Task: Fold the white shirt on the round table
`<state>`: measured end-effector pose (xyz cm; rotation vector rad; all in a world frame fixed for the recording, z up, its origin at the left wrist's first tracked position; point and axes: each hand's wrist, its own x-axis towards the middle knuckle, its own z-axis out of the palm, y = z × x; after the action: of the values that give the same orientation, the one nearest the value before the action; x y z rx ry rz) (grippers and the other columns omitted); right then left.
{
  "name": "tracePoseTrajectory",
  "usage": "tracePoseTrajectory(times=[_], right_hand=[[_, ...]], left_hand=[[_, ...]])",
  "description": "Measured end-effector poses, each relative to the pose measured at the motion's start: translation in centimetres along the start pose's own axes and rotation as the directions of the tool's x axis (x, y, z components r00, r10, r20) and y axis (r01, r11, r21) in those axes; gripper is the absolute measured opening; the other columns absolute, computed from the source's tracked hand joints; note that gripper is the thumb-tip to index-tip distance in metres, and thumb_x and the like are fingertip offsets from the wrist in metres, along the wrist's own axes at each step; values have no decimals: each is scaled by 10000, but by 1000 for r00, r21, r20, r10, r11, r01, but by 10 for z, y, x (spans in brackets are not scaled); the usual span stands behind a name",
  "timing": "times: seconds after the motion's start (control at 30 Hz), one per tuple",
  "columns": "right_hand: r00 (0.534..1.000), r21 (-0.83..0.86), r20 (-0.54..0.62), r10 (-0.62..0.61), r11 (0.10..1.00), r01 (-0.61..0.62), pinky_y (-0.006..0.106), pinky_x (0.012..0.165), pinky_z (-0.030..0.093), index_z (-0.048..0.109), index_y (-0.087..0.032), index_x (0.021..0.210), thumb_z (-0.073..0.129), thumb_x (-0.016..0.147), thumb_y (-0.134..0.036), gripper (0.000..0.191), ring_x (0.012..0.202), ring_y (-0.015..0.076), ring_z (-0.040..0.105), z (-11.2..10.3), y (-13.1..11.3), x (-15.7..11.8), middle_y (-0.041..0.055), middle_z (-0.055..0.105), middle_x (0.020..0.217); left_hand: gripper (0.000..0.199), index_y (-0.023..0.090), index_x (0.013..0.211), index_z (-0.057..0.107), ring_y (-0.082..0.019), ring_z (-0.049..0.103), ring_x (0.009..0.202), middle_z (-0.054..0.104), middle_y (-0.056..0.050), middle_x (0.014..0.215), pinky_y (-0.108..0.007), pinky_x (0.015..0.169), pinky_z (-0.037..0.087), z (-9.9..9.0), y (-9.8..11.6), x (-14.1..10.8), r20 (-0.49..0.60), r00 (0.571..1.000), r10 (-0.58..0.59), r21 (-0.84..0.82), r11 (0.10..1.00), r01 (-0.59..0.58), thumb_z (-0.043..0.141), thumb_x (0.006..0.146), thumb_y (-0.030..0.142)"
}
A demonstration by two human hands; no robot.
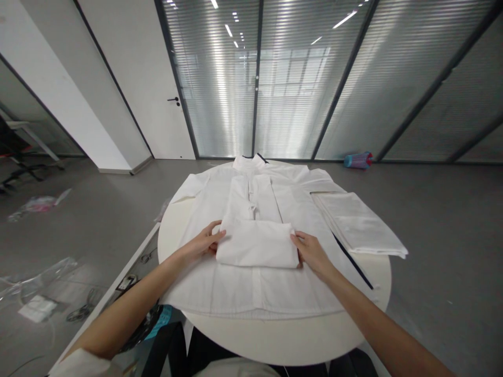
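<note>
Evidently mid-fold: L hand [207, 240] & R hand [310, 250] pinch opp. ends of folded white cloth [257, 245], lying atop spread white shirt [231, 290] on round table [275, 343]. Next move prob. calls for both ends handled evenly, w/o losing crease.

a striped glass wall [291, 115] with dark frames [255, 115] stands behind a round white table [275, 337], beside a white door [145, 78]. strip lights [345, 19] show in the glass. the floor [440, 235] is gray; what seems a chair [11, 139] sits far left.
</note>
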<state>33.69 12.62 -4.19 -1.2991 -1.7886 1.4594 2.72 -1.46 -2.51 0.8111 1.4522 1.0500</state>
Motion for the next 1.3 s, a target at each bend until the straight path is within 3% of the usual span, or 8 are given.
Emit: tracePoseTrajectory(times=[0.1, 0.27, 0.37, 0.53, 0.63, 0.77, 0.93, 1.3], right_hand=[[982, -40, -114, -152, 988, 149, 277, 495, 445, 663, -159, 1005, 505, 847, -569, 466, 588, 207, 626, 1, 0, -2, 41, 667, 664], [941, -99, -166, -294, 955, 281, 284, 577, 464, 632, -195, 959, 458, 879, -562, 414, 687, 202, 614, 3, 0, -2, 42, 671, 774], [961, -154, -132, -242, 963, 222, 272, 489, 403, 628, -187, 1040, 455, 883, -523, 409, 543, 185, 549, 4, 0, -1, -3, 594, 622], [984, -197, -104, -142, 973, 119, 288, 455, 383, 482, -116, 1403, 496, 874, -519, 666, 433, 191, 510, 3, 0, 1, -32, 546, 529], [991, -100, -66, -113, 989, 106, 302, 496, 426, 325, -96, 1510, 454, 895, -577, 791, 493, 211, 563, -1, 0, -5, -26, 564, 556], [971, -131, 13, -240, 962, 239, 297, 598, 453, 182, -143, 1565, 481, 920, -538, 814, 590, 189, 561, -4, 4, -27, -51, 557, 619], [951, -223, -43, -305, 931, 289, 308, 683, 456, 317, -135, 1512, 546, 899, -472, 736, 646, 172, 528, -1, 9, -48, -34, 555, 704], [961, -117, 3, -276, 954, 275, 277, 540, 315, 496, -167, 1381, 476, 912, -426, 536, 534, 153, 365, 6, 3, -53, -81, 335, 579]], left_hand=[[1128, 240, 1591, 67, -107, 539, 447, 578, 82, 550, -184, 459, 420, -3, -9, -9, 54, 991, 121, -17, 993, -120, 794, 771, 506], [1078, 285, 1599, -54, -70, 435, 390, 504, 119, 508, -152, 421, 372, -5, -18, -13, 109, 963, 247, 21, 968, -251, 715, 866, 470], [985, 274, 1610, 44, -74, 448, 410, 491, 109, 528, -160, 426, 377, -7, -17, -14, 142, 957, 252, 42, 965, -260, 685, 887, 466], [692, 174, 1456, 483, -95, 503, 487, 486, 69, 576, -209, 483, 442, -10, -12, -15, 183, 961, 207, 112, 967, -230, 683, 869, 480], [659, 178, 1409, 527, -96, 508, 550, 515, 49, 657, -218, 528, 440, -8, -13, -17, 168, 959, 229, 151, 955, -255, 703, 849, 477], [693, 181, 1423, 493, -102, 491, 636, 586, 3, 786, -210, 567, 383, -1, -18, -28, 71, 943, 326, 211, 919, -333, 706, 839, 487], [633, 191, 1399, 534, -106, 436, 633, 568, 2, 792, -221, 578, 342, 4, -21, -47, -32, 926, 376, 381, 861, -337, 687, 848, 460], [562, 175, 1354, 602, -101, 332, 609, 346, 59, 683, -235, 579, 278, -2, -32, -48, 36, 938, 344, 385, 862, -331, 665, 856, 429]])
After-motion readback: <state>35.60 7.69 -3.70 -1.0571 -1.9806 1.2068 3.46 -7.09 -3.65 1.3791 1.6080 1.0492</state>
